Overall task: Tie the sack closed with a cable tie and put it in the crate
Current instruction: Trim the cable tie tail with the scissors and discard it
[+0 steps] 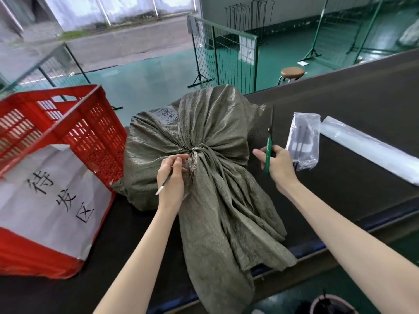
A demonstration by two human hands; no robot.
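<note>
Left fingers (179, 158) pinched the cable tie (163, 185) at the neck of the sack (204, 132) lying on the dark surface (340, 105), right fingers (275, 151) gripped scissors (269, 141), crate (68, 130) stood close left, bare surface lay right.

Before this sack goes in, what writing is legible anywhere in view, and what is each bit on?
"待发区": black handwriting on the white paper sheet draped over the wall of the red crate.
On the sack, a circled mark: handwritten, too blurred to read.
On the green fence, a white notice: too blurred to tell whether it carries text.
</note>
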